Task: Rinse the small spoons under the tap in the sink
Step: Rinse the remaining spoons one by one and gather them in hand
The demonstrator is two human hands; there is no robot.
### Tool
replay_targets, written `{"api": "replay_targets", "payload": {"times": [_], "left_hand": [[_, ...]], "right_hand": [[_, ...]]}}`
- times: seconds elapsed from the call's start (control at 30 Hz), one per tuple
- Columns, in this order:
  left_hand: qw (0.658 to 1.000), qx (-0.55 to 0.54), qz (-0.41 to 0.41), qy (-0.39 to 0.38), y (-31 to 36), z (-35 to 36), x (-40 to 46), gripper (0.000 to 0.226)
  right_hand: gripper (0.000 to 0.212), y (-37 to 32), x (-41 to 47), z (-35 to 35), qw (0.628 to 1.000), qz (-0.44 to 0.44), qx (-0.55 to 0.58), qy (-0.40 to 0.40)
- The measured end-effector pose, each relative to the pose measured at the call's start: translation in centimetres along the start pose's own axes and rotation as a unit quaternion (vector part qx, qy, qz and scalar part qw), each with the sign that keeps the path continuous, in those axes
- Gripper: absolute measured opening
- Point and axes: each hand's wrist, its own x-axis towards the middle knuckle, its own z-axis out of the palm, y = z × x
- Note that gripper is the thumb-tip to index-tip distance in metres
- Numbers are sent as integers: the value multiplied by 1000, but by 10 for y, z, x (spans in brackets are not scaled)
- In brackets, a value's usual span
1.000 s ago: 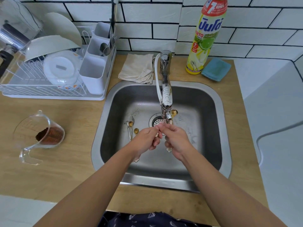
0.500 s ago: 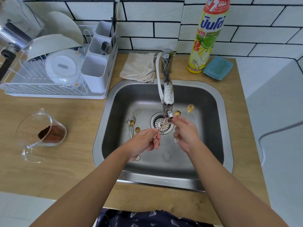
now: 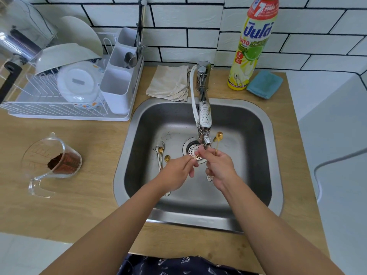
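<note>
Both hands are over the steel sink (image 3: 256, 124), just below the tap spout (image 3: 204, 133). My right hand (image 3: 218, 165) grips small gold spoons (image 3: 218, 136) by their thin handles, bowls up beside the spout; a white flower-shaped handle end pokes out under the palm. My left hand (image 3: 178, 169) pinches a thin gold handle (image 3: 196, 155) that runs toward the right hand's fingertips over the drain (image 3: 193, 150). Several more small spoons (image 3: 161, 155) lie on the sink floor left of the drain. Whether water runs is not visible.
A white dish rack (image 3: 65, 92) with plates and a cutlery caddy stands back left. A glass measuring jug (image 3: 53, 161) with brown powder sits on the wooden counter at left. A beige cloth (image 3: 168, 82), a dish-soap bottle (image 3: 252, 42) and a blue sponge (image 3: 265, 84) are behind the sink.
The hands parted half a second ago, the right one lifting its spoons to the right. They have now come back together under the spout, fingertips nearly touching.
</note>
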Motion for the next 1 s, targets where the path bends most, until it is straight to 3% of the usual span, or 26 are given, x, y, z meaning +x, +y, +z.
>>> {"api": "replay_targets", "payload": {"times": [0.1, 0.23, 0.3, 0.43, 0.57, 0.7, 0.83, 0.93, 1.0], "left_hand": [[994, 104, 23, 19, 0, -1, 4, 23], [986, 157, 41, 49, -6, -1, 4, 21], [982, 171, 49, 58, -10, 0, 2, 22], [983, 159, 52, 72, -10, 2, 1, 27], [988, 132, 47, 71, -9, 2, 2, 24], [990, 126, 48, 51, -10, 0, -1, 26], [989, 127, 49, 55, -8, 2, 0, 24], [997, 62, 30, 19, -3, 2, 0, 27], [995, -95, -11, -20, -1, 2, 0, 29]], "right_hand": [[9, 1, 5, -3, 998, -1, 43, 34], [4, 15, -5, 2, 999, 6, -29, -35], [5, 9, -4, 1, 999, 0, -32, -25], [5, -5, 7, -4, 999, -7, 30, 40], [5, 5, -7, 6, 999, 5, -26, -45], [5, -7, 3, -3, 998, -4, 44, 37], [6, 4, -8, 4, 998, 11, -24, -58], [14, -4, -4, 0, 999, -2, 30, -13], [22, -10, -1, -4, 995, -7, 99, 2]]}}
